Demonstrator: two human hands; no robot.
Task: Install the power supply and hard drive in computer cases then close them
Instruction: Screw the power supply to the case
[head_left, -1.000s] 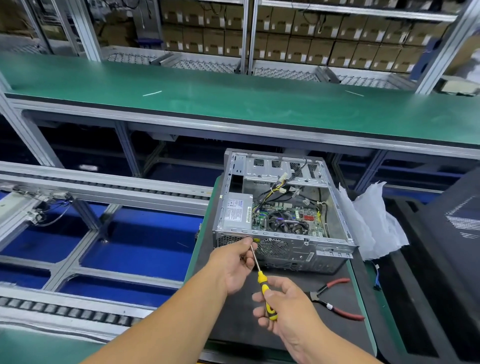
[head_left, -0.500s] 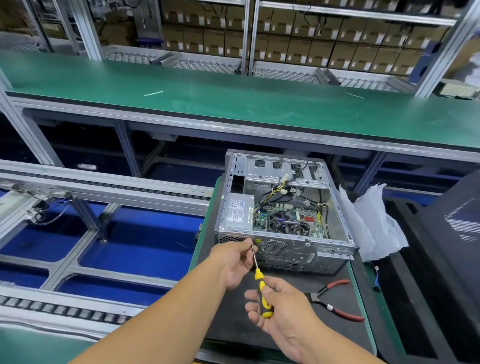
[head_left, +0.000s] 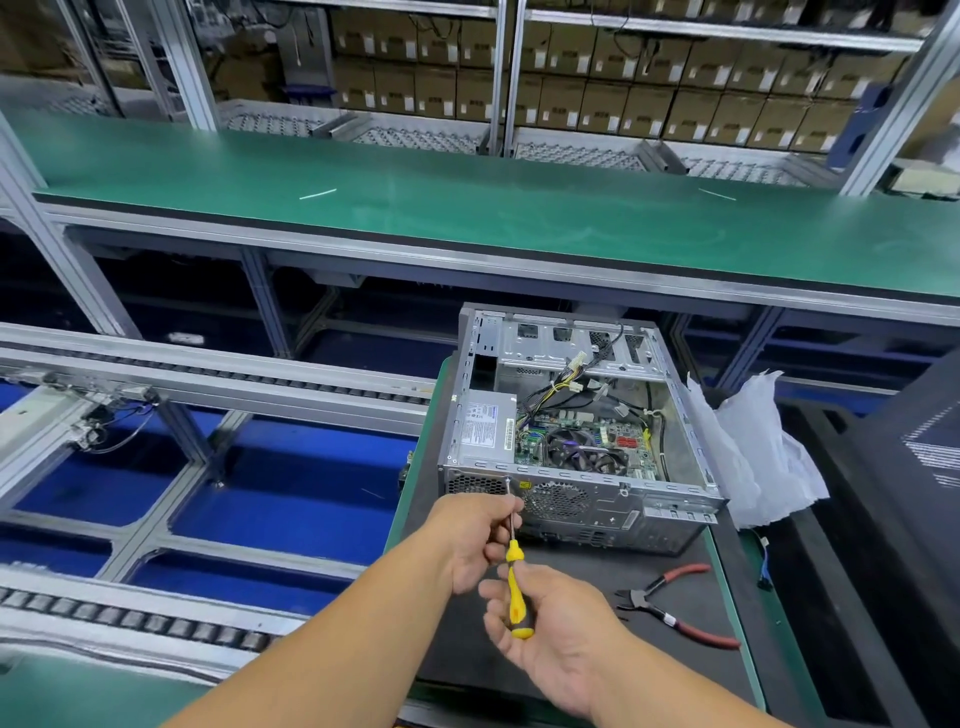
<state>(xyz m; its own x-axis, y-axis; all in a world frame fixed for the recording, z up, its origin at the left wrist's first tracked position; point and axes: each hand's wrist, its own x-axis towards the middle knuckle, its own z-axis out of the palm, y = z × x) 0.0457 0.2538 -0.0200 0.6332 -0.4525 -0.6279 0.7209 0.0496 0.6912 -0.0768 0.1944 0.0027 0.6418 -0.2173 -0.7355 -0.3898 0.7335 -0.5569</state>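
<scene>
An open metal computer case (head_left: 613, 499) lies on its side on a dark mat (head_left: 597, 592), its rear panel facing me. A grey power supply (head_left: 485, 431) sits in its near-left corner beside the motherboard (head_left: 587, 449). My right hand (head_left: 550, 631) grips the yellow handle of a screwdriver (head_left: 517, 590). The tip of the tool meets the rear panel near the power supply's upper edge. My left hand (head_left: 478, 535) pinches the steel shaft just below the tip.
Red-handled pliers (head_left: 675, 605) lie on the mat to the right of my hands. Crumpled white plastic (head_left: 753, 452) lies against the case's right side. A black panel (head_left: 919, 467) stands at the far right. Roller conveyor rails (head_left: 208, 374) run to the left, a green bench (head_left: 467, 208) behind.
The screwdriver has risen slightly and its tip has settled against the case's rear panel. Both hands keep their hold and have shifted a little up and left.
</scene>
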